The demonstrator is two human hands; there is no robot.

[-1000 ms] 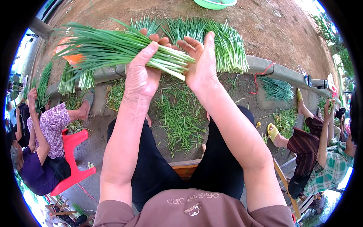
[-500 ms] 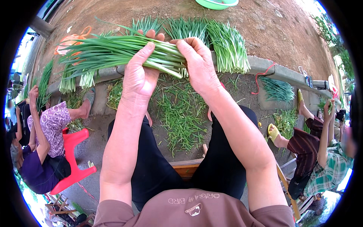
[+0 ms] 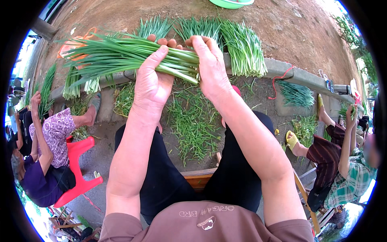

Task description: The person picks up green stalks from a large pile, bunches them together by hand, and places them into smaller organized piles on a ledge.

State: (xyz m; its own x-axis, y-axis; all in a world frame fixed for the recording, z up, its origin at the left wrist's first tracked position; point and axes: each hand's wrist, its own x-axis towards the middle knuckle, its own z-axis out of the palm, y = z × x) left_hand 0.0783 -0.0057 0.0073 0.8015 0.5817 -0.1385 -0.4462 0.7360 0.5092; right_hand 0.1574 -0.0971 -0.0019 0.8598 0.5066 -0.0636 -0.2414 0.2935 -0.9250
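Observation:
A bundle of green garlic chives (image 3: pixel 121 54) lies level across my left hand (image 3: pixel 153 76), which is closed round the stalks with the thumb on top. Its long leaves spread to the left and its pale stem ends point right. At those ends is my right hand (image 3: pixel 209 66), its palm side against them, thumb and fingers stretched upward and partly hidden. More chives in upright-looking bunches (image 3: pixel 244 48) rest along a kerb (image 3: pixel 278 70) beyond my hands. Cut trimmings (image 3: pixel 193 125) are strewn on the ground between my legs.
A person on a red plastic stool (image 3: pixel 78 173) sits at left, another person in a checked shirt (image 3: pixel 346 181) at right. Past the kerb are an orange bag (image 3: pixel 68 47) and a green basin (image 3: pixel 231 3). A flat pile of chives (image 3: pixel 296 94) lies right of me.
My right hand has straightened and turned more upright at the stem ends. The left hand and the bundle have shifted slightly right.

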